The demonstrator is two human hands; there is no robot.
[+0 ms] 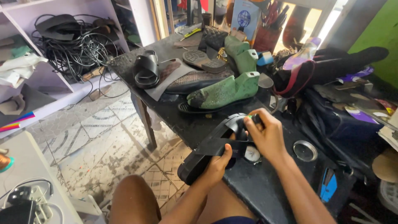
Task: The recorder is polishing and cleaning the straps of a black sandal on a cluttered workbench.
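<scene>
Left hand [215, 166] hides the black sandal [207, 153] partly

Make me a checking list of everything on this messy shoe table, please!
Surface: black worktable, scuffed and crowded.
Job's things: black sandal, held over the table's near edge.
Clutter: two green shoe lasts, second black sandal, loose soles, round tin lid, bags at the right.
Grippers: left hand grips the sandal's strap from below; right hand holds its upper end.
Cables: black tangle on the shelf; power strip at the lower left.
Surroundings: patterned tiled floor, pale shelving, green wall.
</scene>
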